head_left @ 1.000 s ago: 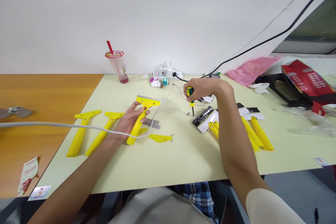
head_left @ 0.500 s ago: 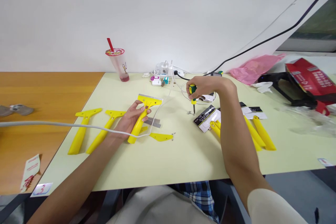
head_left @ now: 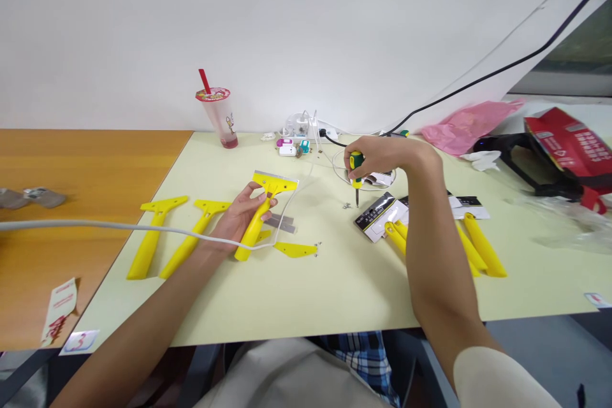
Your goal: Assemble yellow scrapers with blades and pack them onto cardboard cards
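My left hand (head_left: 243,211) is closed around a yellow scraper (head_left: 254,227), its head up with a metal blade along the top edge. In my right hand (head_left: 375,158) is a green and yellow screwdriver (head_left: 356,169), held upright, tip down beside small screws (head_left: 347,206) on the table. Whether the tip touches a screw I cannot tell. Loose metal blades (head_left: 283,223) and a yellow cover plate (head_left: 296,250) lie to the right of the held scraper, with tiny screws at the plate's right end. Two more yellow scrapers (head_left: 150,239) rest left of my left hand.
Packaged yellow scrapers (head_left: 484,245) lie around my right forearm. A white cable (head_left: 143,227) crosses over my left wrist. At the back stand a drink cup (head_left: 222,121) and a power strip (head_left: 306,127). A pink bag (head_left: 471,127) and red packaging (head_left: 568,146) sit at right.
The whole view has shifted slightly. My right hand holds the screwdriver, tip still down by the screws; my left hand keeps the scraper in the same place.
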Action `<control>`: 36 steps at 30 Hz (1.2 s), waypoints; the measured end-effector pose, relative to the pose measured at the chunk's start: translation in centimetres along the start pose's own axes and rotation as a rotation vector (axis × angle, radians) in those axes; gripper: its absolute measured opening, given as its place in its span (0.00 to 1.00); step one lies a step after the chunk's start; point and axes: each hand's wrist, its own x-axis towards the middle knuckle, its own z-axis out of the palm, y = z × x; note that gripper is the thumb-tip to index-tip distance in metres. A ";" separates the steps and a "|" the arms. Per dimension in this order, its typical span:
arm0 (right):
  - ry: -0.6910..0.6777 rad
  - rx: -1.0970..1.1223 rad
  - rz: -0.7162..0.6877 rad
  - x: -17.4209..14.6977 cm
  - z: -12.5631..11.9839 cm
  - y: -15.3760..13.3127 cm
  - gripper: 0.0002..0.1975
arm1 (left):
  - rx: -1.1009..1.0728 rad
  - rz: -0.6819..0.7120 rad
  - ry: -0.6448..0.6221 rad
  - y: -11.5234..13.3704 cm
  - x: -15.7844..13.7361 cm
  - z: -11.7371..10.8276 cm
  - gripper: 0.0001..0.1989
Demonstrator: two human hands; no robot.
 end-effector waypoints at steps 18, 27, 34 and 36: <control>0.768 0.472 -0.524 -8.6 -0.7 -4.8 0.14 | 0.011 0.020 -0.026 -0.3 0.1 -0.9 0.18; 0.730 0.519 -0.597 -7.4 0.1 -6.6 0.15 | -0.022 0.028 -0.007 -0.4 0.3 -0.7 0.19; 0.630 0.440 -0.613 -6.3 0.6 -8.2 0.15 | -0.086 0.021 0.018 -0.2 0.3 -0.3 0.18; 0.605 0.438 -0.634 -6.0 0.9 -8.4 0.15 | -0.086 0.028 0.017 -0.3 0.3 -0.4 0.17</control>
